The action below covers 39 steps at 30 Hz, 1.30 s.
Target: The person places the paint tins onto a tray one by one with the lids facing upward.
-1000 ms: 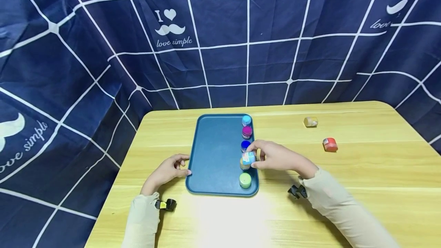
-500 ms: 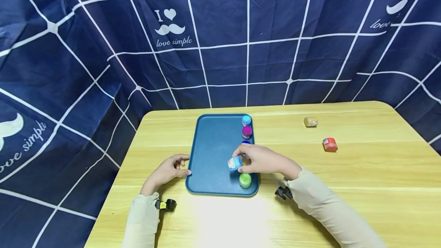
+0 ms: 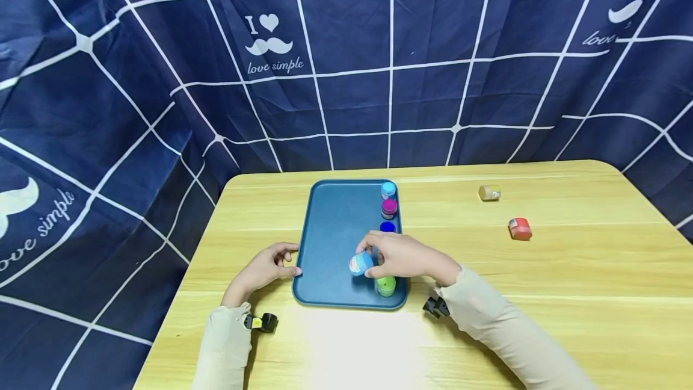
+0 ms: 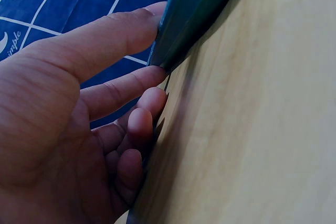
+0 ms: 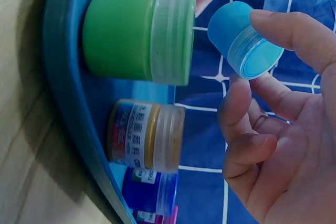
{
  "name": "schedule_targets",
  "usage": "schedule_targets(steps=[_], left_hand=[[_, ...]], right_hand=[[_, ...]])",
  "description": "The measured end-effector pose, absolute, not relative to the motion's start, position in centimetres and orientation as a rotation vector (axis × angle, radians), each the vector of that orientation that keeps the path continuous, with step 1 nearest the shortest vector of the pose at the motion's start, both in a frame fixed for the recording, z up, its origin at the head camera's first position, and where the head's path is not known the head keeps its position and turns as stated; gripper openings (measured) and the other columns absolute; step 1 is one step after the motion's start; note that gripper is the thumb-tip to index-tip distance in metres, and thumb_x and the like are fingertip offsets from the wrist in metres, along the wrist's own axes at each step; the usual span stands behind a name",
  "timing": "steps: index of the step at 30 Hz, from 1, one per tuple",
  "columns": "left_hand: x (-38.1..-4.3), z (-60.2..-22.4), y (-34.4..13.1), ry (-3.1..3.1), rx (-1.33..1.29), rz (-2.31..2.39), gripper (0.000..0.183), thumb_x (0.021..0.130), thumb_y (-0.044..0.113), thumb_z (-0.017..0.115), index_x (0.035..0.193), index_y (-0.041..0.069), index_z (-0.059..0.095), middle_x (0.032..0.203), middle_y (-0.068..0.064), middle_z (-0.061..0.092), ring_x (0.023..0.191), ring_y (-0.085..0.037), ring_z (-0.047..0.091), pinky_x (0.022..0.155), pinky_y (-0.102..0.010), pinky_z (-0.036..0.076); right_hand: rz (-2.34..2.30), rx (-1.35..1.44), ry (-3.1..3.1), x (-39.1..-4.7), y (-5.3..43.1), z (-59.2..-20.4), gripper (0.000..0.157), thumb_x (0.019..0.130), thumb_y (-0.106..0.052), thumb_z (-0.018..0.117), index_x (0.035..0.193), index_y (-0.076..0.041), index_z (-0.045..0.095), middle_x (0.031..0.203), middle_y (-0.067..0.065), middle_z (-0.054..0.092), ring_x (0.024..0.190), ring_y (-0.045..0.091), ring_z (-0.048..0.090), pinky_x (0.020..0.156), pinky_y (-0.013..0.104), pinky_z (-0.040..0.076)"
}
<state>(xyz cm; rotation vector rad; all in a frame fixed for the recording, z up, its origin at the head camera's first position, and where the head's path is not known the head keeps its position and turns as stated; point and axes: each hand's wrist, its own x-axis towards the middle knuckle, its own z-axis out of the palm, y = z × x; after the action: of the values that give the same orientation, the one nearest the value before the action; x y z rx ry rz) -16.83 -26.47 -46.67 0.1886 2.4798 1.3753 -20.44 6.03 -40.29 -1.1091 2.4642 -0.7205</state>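
My right hand (image 3: 403,256) pinches a light blue paint jar (image 3: 360,263) between thumb and fingers, tilted above the blue tray (image 3: 330,227). In the right wrist view the jar (image 5: 231,30) has its clear-rimmed lid turned toward the palm. Along the tray's right side stand a green paint jar (image 5: 121,35), an ochre paint jar (image 5: 147,135), a dark blue paint jar (image 5: 142,190), a purple paint jar (image 3: 388,208) and another light blue paint jar (image 3: 388,189). My left hand (image 3: 265,268) holds the tray's left rim, thumb on top and index finger against its lower edge (image 4: 168,40).
On the wooden table (image 3: 449,197), right of the tray, a yellow-ochre paint jar (image 3: 489,192) and a red paint jar (image 3: 520,229) lie on their sides. A dark blue curtain (image 3: 346,101) hangs behind the table and at its left.
My right hand has carried the light blue jar left and toward the near side, from above the ochre jar to over the tray's middle. My left hand stays on the rim.
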Motion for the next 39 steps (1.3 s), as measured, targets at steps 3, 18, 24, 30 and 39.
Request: schedule_targets(steps=[3, 18, 24, 30, 39], left_hand=[[-16.9, -46.7, -26.5, 2.479, 0.182, 1.372, 0.059, 0.083, 0.019, 0.076, 0.133, -0.001, 0.053, 0.095, -0.006, 0.048, 0.075, -0.016, 0.040, 0.064, -0.023, 0.034], [-16.9, -46.8, -26.5, 2.476, 0.171, 1.370, 0.059, 0.082, 0.019, 0.077, 0.133, 0.000, 0.053, 0.095, -0.006, 0.048, 0.076, -0.016, 0.040, 0.064, -0.023, 0.034], [-16.9, -46.7, -26.5, 2.465, 0.175, 1.375, 0.060, 0.083, 0.019, 0.076, 0.134, 0.000, 0.053, 0.096, -0.006, 0.047, 0.076, -0.017, 0.040, 0.064, -0.024, 0.034], [-16.9, -46.7, -26.5, 2.463, 0.182, 1.385, 0.059, 0.083, 0.018, 0.076, 0.134, -0.001, 0.053, 0.095, -0.006, 0.047, 0.076, -0.017, 0.040, 0.064, -0.024, 0.035], [-16.8, -46.7, -26.5, 2.464, 0.186, 1.384, 0.060, 0.083, 0.019, 0.076, 0.134, 0.000, 0.052, 0.095, -0.007, 0.047, 0.076, -0.017, 0.040, 0.064, -0.024, 0.034]], right_hand=[[-0.692, -1.124, 2.477, -20.3, 5.7, -40.4, 0.035, 0.084, -0.030, 0.073, 0.114, -0.016, 0.062, 0.096, -0.007, 0.054, 0.066, 0.004, 0.045, 0.059, 0.022, 0.040], [-0.579, -1.148, 2.483, -20.0, 4.3, -41.3, 0.033, 0.082, -0.032, 0.073, 0.110, -0.019, 0.063, 0.095, -0.011, 0.053, 0.081, 0.007, 0.049, 0.073, 0.024, 0.043], [-0.539, -1.137, 2.482, -19.8, 3.8, -41.6, 0.034, 0.082, -0.033, 0.074, 0.112, -0.019, 0.064, 0.098, -0.012, 0.054, 0.086, 0.006, 0.050, 0.077, 0.027, 0.044], [-0.507, -1.142, 2.498, -19.8, 3.5, -41.8, 0.035, 0.082, -0.035, 0.075, 0.112, -0.020, 0.065, 0.097, -0.013, 0.055, 0.086, 0.006, 0.051, 0.078, 0.028, 0.045], [-0.462, -1.204, 2.497, -19.6, 3.4, -41.7, 0.032, 0.082, -0.033, 0.076, 0.109, -0.020, 0.066, 0.087, -0.010, 0.052, 0.079, 0.006, 0.046, 0.074, 0.026, 0.038]])
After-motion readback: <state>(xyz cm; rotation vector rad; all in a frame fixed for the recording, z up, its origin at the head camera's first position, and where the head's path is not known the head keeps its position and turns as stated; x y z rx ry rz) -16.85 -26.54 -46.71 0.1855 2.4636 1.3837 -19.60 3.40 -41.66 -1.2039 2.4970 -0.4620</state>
